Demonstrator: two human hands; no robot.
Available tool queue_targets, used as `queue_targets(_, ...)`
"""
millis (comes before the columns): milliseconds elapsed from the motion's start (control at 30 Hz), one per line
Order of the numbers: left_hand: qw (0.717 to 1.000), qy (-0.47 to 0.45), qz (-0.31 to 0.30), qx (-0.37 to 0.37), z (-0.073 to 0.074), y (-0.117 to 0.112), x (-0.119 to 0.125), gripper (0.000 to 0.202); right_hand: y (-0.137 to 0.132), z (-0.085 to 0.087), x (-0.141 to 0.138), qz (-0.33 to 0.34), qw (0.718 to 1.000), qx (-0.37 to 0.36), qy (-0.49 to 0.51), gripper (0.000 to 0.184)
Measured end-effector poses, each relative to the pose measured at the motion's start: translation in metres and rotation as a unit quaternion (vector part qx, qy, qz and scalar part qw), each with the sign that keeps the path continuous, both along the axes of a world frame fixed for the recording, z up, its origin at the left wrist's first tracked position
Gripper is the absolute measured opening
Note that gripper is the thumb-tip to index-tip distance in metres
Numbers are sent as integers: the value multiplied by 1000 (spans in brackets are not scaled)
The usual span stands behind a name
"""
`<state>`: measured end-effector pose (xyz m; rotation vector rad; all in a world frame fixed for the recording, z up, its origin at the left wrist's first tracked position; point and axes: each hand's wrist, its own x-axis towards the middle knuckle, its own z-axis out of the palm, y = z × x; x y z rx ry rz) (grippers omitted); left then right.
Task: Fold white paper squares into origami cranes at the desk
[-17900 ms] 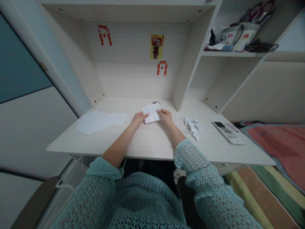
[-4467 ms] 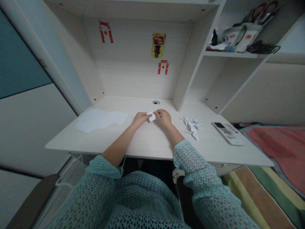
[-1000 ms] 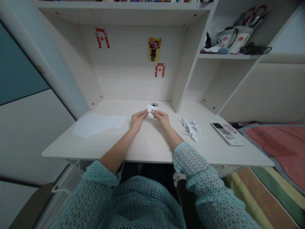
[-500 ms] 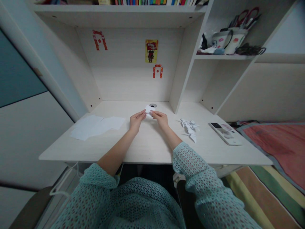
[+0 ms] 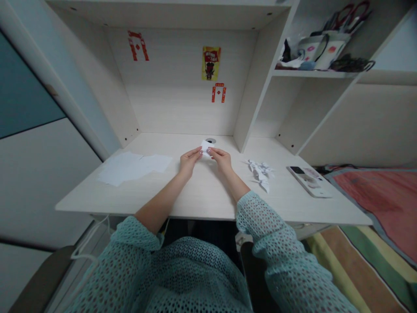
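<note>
A small piece of white paper (image 5: 205,145) is held up over the middle of the desk, near its back. My left hand (image 5: 189,161) pinches its left side between thumb and fingers. On the right side, my right hand (image 5: 222,159) is closed on the same paper. The fingers hide part of it, so its exact folds cannot be made out. To the left lie flat white paper sheets (image 5: 127,166), overlapping one another. On the right sits a small pile of folded white paper pieces (image 5: 260,171).
A phone (image 5: 309,181) lies at the desk's right. Behind my hands is a round cable hole (image 5: 210,141) in the white desk (image 5: 202,204). Cups with scissors and pens (image 5: 330,48) stand on the upper right shelf. A vertical divider (image 5: 260,87) rises behind the folded pile.
The view has tilted slightly downward. Both hands keep hold of the small paper, with only a slight shift of the fingers.
</note>
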<state>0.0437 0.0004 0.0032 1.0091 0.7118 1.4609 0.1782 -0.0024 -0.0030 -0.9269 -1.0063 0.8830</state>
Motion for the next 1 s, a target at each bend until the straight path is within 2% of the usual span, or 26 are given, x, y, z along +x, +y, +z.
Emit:
queue_targets(167, 1000, 10, 5, 4, -2, 0, -1, 35, 2, -2, 0, -1, 1000, 4, -9, 32)
queue_targets(467, 996, 86, 18, 17, 3, -3, -3, 39, -2, 3, 1, 30, 998, 39, -27, 29)
queue_targets(633, 996, 70, 39, 23, 2, -2, -1, 35, -4, 4, -2, 15, 999, 21, -34, 30)
queue_targets(1000, 999, 45, 19, 20, 1, -4, 1, 37, -4, 4, -1, 8, 1000, 7, -22, 31)
